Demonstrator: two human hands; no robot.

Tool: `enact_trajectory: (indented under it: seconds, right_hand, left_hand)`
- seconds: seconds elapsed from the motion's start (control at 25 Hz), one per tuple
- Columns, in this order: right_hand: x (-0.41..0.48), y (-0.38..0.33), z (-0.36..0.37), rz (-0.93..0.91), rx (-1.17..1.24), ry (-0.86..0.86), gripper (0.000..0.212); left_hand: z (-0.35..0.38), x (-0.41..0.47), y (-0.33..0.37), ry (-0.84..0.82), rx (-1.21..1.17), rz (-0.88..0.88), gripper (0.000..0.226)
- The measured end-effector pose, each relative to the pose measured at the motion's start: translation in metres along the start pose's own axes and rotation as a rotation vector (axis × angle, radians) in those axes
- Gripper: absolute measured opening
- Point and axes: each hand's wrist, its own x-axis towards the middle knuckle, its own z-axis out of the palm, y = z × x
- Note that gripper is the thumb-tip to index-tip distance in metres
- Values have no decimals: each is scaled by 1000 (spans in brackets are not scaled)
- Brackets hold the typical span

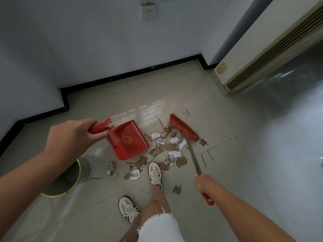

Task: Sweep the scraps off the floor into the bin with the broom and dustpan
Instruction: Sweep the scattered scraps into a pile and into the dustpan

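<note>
My left hand grips the red handle of the dustpan, whose red pan rests on the tiled floor with its mouth facing right. My right hand holds the metal shaft of the broom; its red head sits on the floor just beyond the scraps. The scraps, brown cardboard bits, white paper and black strips, lie between pan and broom head and spread toward my feet. A grey bin with a yellow rim stands at lower left, partly hidden by my left forearm.
My two white sneakers stand just behind the scraps. A white wall with black skirting runs along the back and left. A white floor-standing air conditioner occupies the right corner. A written paper slip lies near my front foot.
</note>
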Motion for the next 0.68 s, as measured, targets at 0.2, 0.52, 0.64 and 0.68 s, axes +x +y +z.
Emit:
enact_trajectory:
  seconds: [0.2,0.52,0.64,0.68]
  right_hand:
    - [-39,63,-15,-225,-157,119,35]
    - [-28,165,-84,-72,179,224,44]
    - [4,193,-91,42,410,224,50]
    - [12,200,-93,78,469,221,49]
  left_hand:
    - [-19,-24,-1,29,-21,-60,60]
    - [-22,-10,41,51,25,27,59]
    - [-13,6,70,12,39,97,56]
    - [-11,13,79,0,47,119,52]
